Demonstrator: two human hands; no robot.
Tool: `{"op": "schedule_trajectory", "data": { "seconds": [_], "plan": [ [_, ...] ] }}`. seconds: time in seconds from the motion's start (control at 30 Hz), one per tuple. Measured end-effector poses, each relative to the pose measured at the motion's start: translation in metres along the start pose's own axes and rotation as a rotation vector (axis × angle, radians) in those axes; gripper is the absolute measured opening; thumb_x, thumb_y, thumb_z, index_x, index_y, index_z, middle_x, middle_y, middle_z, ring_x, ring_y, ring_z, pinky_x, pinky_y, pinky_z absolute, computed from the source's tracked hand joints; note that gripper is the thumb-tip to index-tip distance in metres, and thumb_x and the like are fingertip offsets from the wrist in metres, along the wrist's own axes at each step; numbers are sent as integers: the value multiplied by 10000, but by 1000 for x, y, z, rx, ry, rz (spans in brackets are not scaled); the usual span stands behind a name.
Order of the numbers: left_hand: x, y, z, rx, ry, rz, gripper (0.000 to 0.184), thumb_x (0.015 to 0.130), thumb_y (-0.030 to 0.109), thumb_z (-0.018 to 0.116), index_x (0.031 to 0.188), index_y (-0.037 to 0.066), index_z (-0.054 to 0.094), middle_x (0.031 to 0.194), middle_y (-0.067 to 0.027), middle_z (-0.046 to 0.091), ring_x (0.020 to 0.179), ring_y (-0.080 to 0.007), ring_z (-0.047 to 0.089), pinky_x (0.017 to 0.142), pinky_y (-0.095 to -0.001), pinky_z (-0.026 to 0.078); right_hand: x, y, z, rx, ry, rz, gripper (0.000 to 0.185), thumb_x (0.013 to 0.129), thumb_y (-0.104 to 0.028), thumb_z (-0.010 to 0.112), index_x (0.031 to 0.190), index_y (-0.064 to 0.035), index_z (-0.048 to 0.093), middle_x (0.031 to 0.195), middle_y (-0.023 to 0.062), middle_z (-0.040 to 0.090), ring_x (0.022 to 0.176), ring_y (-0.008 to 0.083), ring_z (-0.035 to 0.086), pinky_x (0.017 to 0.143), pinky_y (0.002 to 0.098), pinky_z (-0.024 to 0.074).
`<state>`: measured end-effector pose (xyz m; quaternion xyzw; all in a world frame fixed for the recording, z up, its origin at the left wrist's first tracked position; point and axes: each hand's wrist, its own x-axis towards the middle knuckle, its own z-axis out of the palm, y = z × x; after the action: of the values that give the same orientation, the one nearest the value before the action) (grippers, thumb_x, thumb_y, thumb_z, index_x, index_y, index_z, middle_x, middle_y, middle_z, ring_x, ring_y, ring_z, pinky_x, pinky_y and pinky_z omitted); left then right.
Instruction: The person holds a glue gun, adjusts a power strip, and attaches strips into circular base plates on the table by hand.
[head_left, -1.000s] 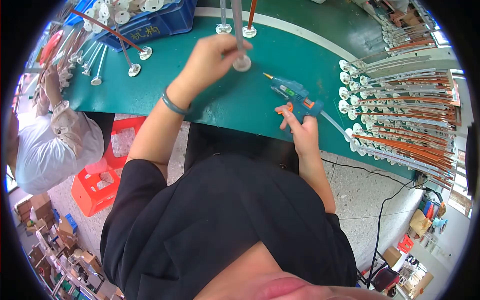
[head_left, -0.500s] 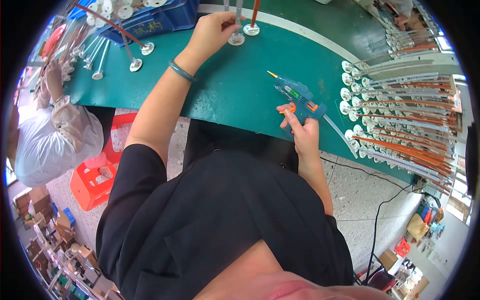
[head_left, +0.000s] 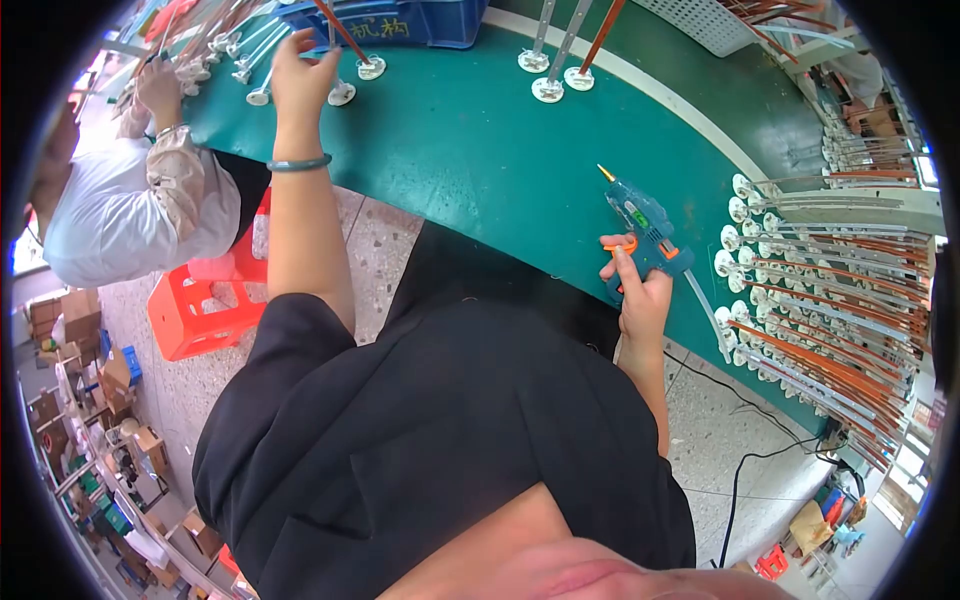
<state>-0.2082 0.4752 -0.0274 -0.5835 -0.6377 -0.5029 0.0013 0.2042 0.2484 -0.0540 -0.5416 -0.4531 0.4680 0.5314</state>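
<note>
My right hand (head_left: 645,295) is wrapped round the handle of a teal hot glue gun (head_left: 645,222), its fingers at the orange trigger. The gun's yellow tip points away to the upper left, and a pale glue stick (head_left: 708,315) juts from its rear. My left hand (head_left: 302,85) is raised at the upper left with thumb and fingers apart. Beside it stand a grey rod on a white disc base (head_left: 342,94) and a brown rod on another disc (head_left: 371,68). Farther right, two grey rods and a brown rod (head_left: 603,38) stand upright on white discs (head_left: 547,90).
A blue crate (head_left: 430,25) sits at the table's far edge. Many rods with white discs (head_left: 740,258) lie stacked at the right of the green table (head_left: 470,150). At the left, a co-worker's hand (head_left: 160,92) is among more rods. A red stool (head_left: 205,315) stands below.
My left hand has left the grey rod, which now stands by the other two, and moved left to the rods near the crate. My right hand still holds the glue gun.
</note>
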Motion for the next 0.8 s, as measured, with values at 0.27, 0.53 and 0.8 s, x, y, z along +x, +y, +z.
{"op": "schedule_trajectory", "data": {
  "seconds": [0.27, 0.53, 0.8],
  "plan": [
    [18, -30, -31, 287, -50, -57, 260, 827, 337, 701, 988, 139, 749, 820, -94, 724, 773, -214, 701, 714, -324, 524, -1, 3, -1, 2, 11, -35, 192, 910, -35, 588, 1092, 12, 552, 979, 137, 683, 672, 102, 582, 703, 256, 467],
    [-2, 7, -100, -230, 190, -66, 181, 867, 98, 700, 1008, -15, 707, 843, -84, 704, 712, -134, 651, 674, -242, 529, 1, 5, -2, 52, 5, -44, 177, 905, -83, 610, 1066, -9, 603, 984, 86, 694, 678, 78, 602, 592, 219, 443],
    [-5, 65, -58, -566, -17, -46, 193, 850, 84, 730, 1009, -21, 698, 857, -49, 680, 731, -108, 622, 658, -210, 495, -1, 5, -2, 14, 11, -55, 162, 922, -73, 582, 1068, -4, 583, 987, 110, 693, 673, 91, 592, 653, 243, 466]
  ]
}}
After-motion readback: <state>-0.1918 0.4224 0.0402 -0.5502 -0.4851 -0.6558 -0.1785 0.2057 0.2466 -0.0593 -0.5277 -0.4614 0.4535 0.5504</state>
